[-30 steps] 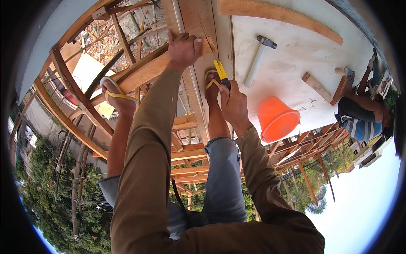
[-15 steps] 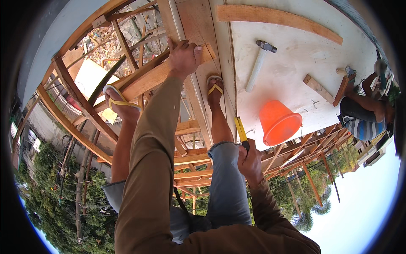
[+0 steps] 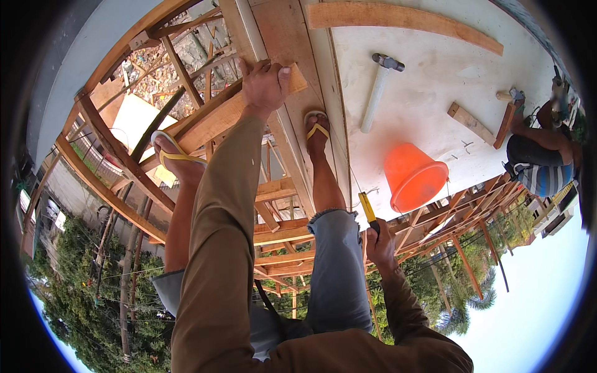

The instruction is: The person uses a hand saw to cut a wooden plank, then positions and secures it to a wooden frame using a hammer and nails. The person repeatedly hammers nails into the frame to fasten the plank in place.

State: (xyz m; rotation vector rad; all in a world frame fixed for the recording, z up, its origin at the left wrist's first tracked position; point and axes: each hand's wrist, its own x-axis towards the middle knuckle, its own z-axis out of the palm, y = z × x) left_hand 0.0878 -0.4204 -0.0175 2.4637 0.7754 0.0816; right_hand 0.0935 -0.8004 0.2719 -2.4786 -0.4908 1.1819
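Observation:
My left hand (image 3: 266, 87) grips a wooden board (image 3: 217, 118) near its end, fingers over the far edge and thumb to the right. The board lies slanted across the timber framing. Lower right, my right hand (image 3: 380, 244) is closed round the black grip of a handsaw with a yellow handle (image 3: 368, 207). Its blade appears edge-on as a thin line running up toward the board's end; whether it touches the wood I cannot tell. My sandalled feet stand either side, the left by the board, the right on a plank (image 3: 320, 149).
A hammer (image 3: 377, 93), an orange bucket (image 3: 407, 163), a curved wooden strip (image 3: 404, 22) and a short wood piece (image 3: 471, 123) rest on the white panel (image 3: 435, 78). Another person (image 3: 538, 155) crouches at far right. Open timber framing (image 3: 118, 146) drops away on the left.
My right hand has drawn the handsaw down and to the right, away from the board's end. My left hand keeps its grip on the board.

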